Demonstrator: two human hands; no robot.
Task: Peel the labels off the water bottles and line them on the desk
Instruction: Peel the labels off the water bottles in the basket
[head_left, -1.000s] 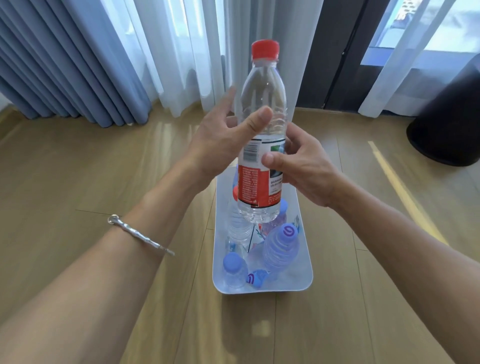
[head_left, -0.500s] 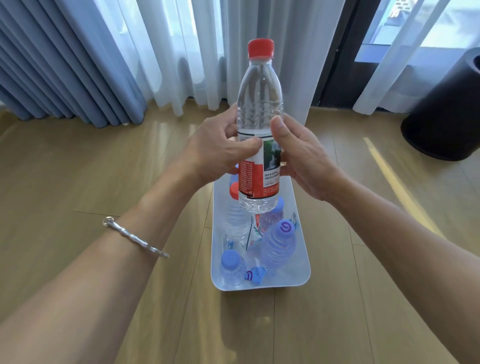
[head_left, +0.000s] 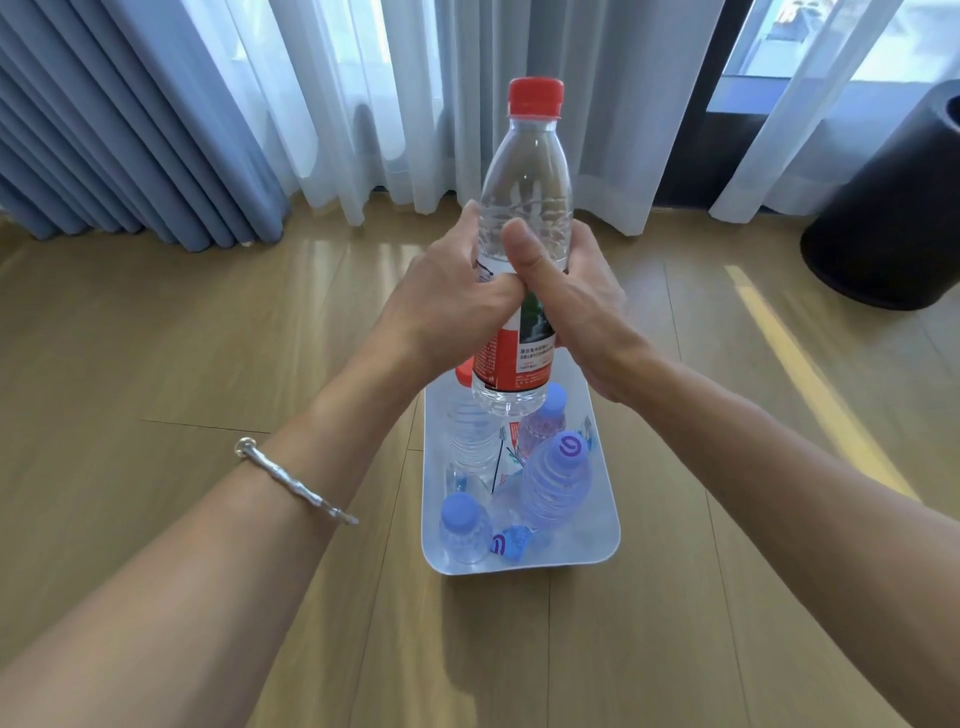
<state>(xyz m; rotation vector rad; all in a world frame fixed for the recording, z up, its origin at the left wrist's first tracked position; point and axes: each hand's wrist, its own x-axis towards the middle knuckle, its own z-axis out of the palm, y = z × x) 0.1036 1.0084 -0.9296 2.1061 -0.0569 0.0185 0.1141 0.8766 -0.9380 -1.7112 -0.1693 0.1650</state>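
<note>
I hold a clear water bottle (head_left: 524, 197) with a red cap upright above the tray. Its red label (head_left: 511, 364) still wraps the lower half. My left hand (head_left: 447, 306) grips the bottle's middle from the left. My right hand (head_left: 566, 296) wraps it from the right, thumb pressed up along the front at the label's top edge. Below, a white tray (head_left: 605, 540) on the wooden surface holds several smaller bottles, among them one with a purple cap (head_left: 556, 483) and one with a blue cap (head_left: 462, 525).
A black round bin (head_left: 888, 218) stands at the far right. Blue and white curtains (head_left: 218, 114) hang along the back. The wooden surface (head_left: 182, 338) stretches to both sides of the tray.
Both hands have closed in around the bottle's middle. My right thumb moved from the label's side to its top edge at the front, and the bottle has turned slightly.
</note>
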